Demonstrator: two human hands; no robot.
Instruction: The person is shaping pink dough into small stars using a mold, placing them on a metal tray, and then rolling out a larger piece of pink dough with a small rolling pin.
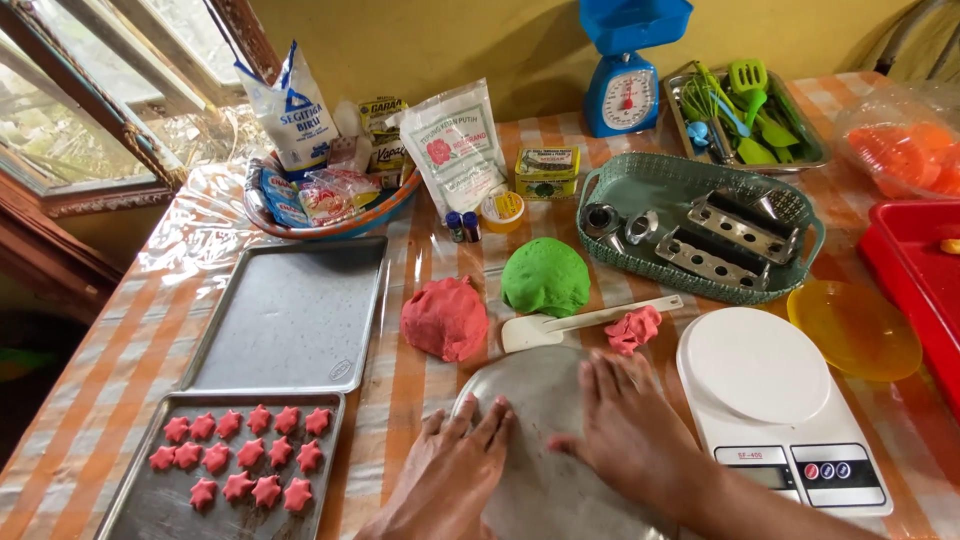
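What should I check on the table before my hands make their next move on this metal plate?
1. Both hands flat on plate: ok, left hand and right hand rest on it.
2. Plate surface bare: ok where it shows.
3. Small red piece within reach: ok, just beyond the right hand.
4. Spatula free: ok, lying beside the plate.
5. Space on star tray: ok, bare metal remains.
6. Second tray empty: ok.

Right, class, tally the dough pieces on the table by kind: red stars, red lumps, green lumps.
Red dough stars: 16
Red dough lumps: 2
Green dough lumps: 1
Total: 19
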